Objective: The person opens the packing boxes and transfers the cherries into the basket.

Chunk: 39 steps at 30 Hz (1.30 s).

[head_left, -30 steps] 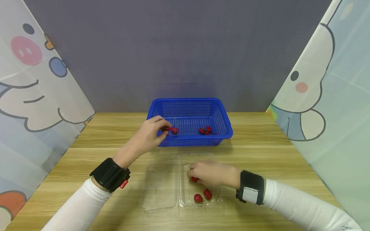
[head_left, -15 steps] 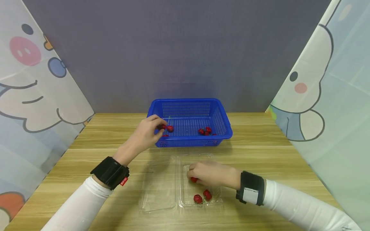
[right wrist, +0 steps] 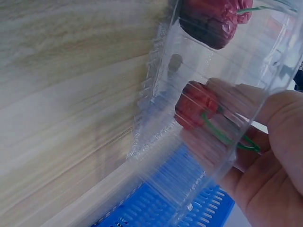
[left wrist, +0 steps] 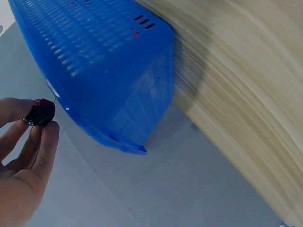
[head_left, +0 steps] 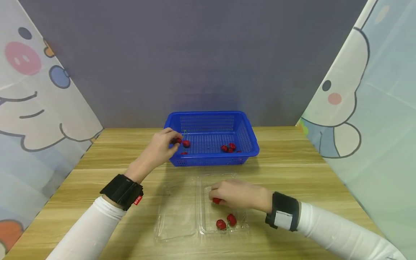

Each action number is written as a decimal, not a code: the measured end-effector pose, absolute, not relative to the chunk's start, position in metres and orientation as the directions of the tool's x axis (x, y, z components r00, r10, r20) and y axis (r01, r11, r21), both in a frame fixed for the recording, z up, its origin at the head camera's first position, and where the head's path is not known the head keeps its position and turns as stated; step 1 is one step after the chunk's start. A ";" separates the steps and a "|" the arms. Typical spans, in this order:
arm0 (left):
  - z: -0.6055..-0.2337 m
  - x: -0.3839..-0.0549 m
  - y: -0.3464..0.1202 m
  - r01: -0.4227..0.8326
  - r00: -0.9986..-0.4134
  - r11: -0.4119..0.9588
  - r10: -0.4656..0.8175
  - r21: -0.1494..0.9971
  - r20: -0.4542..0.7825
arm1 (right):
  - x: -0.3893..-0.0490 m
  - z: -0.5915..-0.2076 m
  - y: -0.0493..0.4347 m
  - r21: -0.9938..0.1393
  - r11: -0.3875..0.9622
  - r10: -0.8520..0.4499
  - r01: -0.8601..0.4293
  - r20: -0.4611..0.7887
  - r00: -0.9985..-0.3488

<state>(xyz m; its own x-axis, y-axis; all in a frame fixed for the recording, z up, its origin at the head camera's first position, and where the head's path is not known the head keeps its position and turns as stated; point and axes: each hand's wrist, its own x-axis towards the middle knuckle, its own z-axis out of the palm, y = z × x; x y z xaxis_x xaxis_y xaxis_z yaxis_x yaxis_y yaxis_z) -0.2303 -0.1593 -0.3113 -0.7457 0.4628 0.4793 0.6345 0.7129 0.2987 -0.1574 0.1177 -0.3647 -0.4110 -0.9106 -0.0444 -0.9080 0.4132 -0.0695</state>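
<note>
My left hand [head_left: 157, 145] is over the left end of the blue basket [head_left: 208, 155] and pinches a dark red cherry [left wrist: 41, 112] between thumb and fingertips. Right beside that, a second cherry [head_left: 186, 143] shows with a thin green stem standing up. My right hand [head_left: 235, 195] is inside the right half of a clear plastic box [head_left: 200, 216], its fingers around a red cherry [right wrist: 195, 105] with a green stem. Two more cherries [head_left: 221, 224] lie near the front of that half. The right fingertips are partly hidden in the head view.
Several cherries [head_left: 230, 147] sit in the basket's right front corner, and another [head_left: 184, 153] is by its front left wall. The box's open lid [head_left: 177, 216] lies flat on the wooden table [head_left: 289, 166]. A grey wall [head_left: 208, 65] rises behind the basket.
My left hand has moved left over the basket with its cherry, and the cherry beside it has shifted left too. My right hand stays in the box.
</note>
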 end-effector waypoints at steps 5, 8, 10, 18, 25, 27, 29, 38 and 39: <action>-0.315 -0.233 -0.162 0.633 -0.748 0.719 0.472 0.288 0.466 | -0.157 -0.362 0.119 -0.120 0.407 -0.913 -0.905 -0.026 -0.407; -0.317 -0.235 -0.163 0.633 -0.746 0.722 0.475 0.279 0.466 | -0.158 -0.360 0.119 -0.146 0.396 -0.917 -0.907 -0.008 -0.399; -0.317 -0.236 -0.163 0.635 -0.745 0.722 0.477 0.275 0.467 | -0.158 -0.359 0.120 -0.148 0.385 -0.921 -0.911 0.006 -0.390; -0.316 -0.237 -0.162 0.616 -0.764 0.732 0.467 0.290 0.445 | -0.158 -0.359 0.119 -0.143 0.368 -0.927 -0.919 0.018 -0.374; -0.315 -0.236 -0.162 0.614 -0.764 0.739 0.466 0.279 0.447 | -0.157 -0.359 0.121 -0.145 0.376 -0.924 -0.915 0.022 -0.383; -0.316 -0.236 -0.162 0.616 -0.762 0.739 0.470 0.274 0.447 | -0.157 -0.358 0.121 -0.144 0.378 -0.923 -0.915 0.023 -0.385; -0.316 -0.236 -0.162 0.616 -0.762 0.740 0.473 0.270 0.442 | -0.158 -0.358 0.121 -0.146 0.377 -0.923 -0.915 0.024 -0.384; -0.317 -0.234 -0.164 0.604 -0.775 0.747 0.469 0.279 0.422 | -0.159 -0.356 0.121 -0.135 0.364 -0.928 -0.922 0.033 -0.371; -0.317 -0.233 -0.164 0.603 -0.776 0.748 0.469 0.279 0.421 | -0.159 -0.355 0.121 -0.134 0.363 -0.928 -0.922 0.032 -0.370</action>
